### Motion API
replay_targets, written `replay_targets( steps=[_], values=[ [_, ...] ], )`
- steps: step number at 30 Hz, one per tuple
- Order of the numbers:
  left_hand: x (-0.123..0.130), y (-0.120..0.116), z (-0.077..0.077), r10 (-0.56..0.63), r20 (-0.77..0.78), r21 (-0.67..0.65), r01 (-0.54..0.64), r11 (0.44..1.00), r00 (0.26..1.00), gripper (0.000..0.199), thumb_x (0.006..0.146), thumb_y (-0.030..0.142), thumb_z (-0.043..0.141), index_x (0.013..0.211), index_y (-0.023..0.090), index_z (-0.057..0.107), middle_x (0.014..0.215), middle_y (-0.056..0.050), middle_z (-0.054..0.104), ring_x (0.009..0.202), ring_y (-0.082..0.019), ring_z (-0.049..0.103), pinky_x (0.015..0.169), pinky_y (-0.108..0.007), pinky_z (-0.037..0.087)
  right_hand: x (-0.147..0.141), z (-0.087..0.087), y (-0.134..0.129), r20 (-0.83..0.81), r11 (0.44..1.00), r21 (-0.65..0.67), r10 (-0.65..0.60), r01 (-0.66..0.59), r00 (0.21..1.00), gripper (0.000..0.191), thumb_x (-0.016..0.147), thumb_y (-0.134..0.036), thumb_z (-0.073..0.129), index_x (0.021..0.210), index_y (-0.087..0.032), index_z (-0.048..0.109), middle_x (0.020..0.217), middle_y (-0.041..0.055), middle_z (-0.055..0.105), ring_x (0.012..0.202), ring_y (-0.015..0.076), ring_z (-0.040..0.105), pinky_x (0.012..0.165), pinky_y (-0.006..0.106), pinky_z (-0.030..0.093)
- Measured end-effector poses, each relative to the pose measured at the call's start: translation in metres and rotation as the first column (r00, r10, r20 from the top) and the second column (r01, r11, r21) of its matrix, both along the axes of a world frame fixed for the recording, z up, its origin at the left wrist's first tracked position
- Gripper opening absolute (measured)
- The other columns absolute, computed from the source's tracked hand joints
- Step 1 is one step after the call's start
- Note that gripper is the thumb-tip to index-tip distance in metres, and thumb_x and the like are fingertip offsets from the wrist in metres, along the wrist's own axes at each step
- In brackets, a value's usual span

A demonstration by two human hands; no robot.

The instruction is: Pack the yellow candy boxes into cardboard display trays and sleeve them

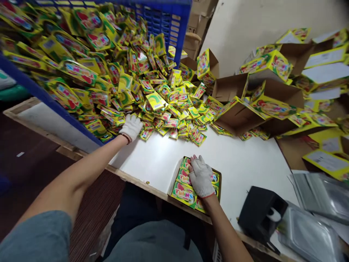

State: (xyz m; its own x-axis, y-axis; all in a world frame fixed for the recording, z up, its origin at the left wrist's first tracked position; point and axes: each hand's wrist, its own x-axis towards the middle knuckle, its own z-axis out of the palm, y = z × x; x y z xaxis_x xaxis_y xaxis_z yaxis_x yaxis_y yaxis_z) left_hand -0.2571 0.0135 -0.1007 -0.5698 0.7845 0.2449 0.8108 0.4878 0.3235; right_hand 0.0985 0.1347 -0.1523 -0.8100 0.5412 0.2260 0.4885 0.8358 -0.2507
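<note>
My left hand (131,127), in a white glove, reaches to the lower edge of a large heap of small yellow-green packs (156,102); its fingertips are partly hidden among them. The heap spreads out of a blue crate (174,22). Near the table's front edge, my right hand (201,176), also gloved, lies on top of packs (184,193) set in rows inside an open shallow box (221,189). Its fingers rest over the upper part of the rows, and whether they grip a pack cannot be made out.
Several open yellow cardboard boxes (275,105) crowd the right side of the white table (152,163). A black dispenser (260,214) stands at the front right, beside clear plastic trays (311,229). Wooden edging (136,180) runs along the front.
</note>
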Motion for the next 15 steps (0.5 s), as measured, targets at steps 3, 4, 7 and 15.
replay_targets(
  steps=[3,4,7,15],
  values=[
    [0.012,-0.003,0.004,0.006,-0.009,0.008,-0.006,1.000,1.000,0.013,0.086,0.011,0.050,0.074,0.015,0.048,0.086,-0.009,0.058,0.115,-0.031,0.050,0.109,-0.069,0.024,0.003,-0.008,0.004,-0.065,0.999,-0.040,-0.005,0.003,0.998,0.040,0.100,-0.025,0.039,0.130,-0.012,0.061,0.138,0.0157,0.061,0.139,0.0356,0.044,0.100,0.051,0.044],
    [0.022,-0.004,0.005,0.013,-0.012,0.014,-0.013,1.000,1.000,0.010,0.085,0.016,0.056,0.078,0.014,0.049,0.089,-0.008,0.057,0.114,-0.031,0.050,0.108,-0.067,0.028,0.004,-0.012,0.006,-0.126,0.999,-0.050,-0.007,0.001,0.992,0.040,0.100,-0.026,0.038,0.131,-0.013,0.061,0.137,0.0152,0.062,0.139,0.0345,0.045,0.100,0.050,0.045],
    [0.065,-0.006,0.005,0.013,-0.006,0.029,-0.013,1.000,1.000,0.034,0.075,0.028,0.074,0.094,0.013,0.051,0.100,-0.009,0.056,0.107,-0.028,0.054,0.100,-0.051,0.045,0.008,-0.019,0.008,-0.393,0.998,-0.041,-0.051,0.039,0.918,0.040,0.099,-0.029,0.040,0.131,-0.013,0.059,0.131,0.0165,0.065,0.137,0.0319,0.049,0.104,0.051,0.045],
    [0.223,0.009,-0.016,-0.269,0.320,0.336,0.156,0.929,0.909,0.055,0.074,0.034,0.073,0.120,0.017,0.048,0.111,-0.011,0.059,0.103,-0.026,0.061,0.091,-0.042,0.054,0.007,0.032,-0.022,-0.571,0.819,-0.557,-0.256,-0.139,0.780,0.051,0.099,-0.040,0.039,0.143,-0.015,0.037,0.125,0.0182,0.063,0.112,0.0252,0.066,0.090,0.043,0.056]
  ],
)
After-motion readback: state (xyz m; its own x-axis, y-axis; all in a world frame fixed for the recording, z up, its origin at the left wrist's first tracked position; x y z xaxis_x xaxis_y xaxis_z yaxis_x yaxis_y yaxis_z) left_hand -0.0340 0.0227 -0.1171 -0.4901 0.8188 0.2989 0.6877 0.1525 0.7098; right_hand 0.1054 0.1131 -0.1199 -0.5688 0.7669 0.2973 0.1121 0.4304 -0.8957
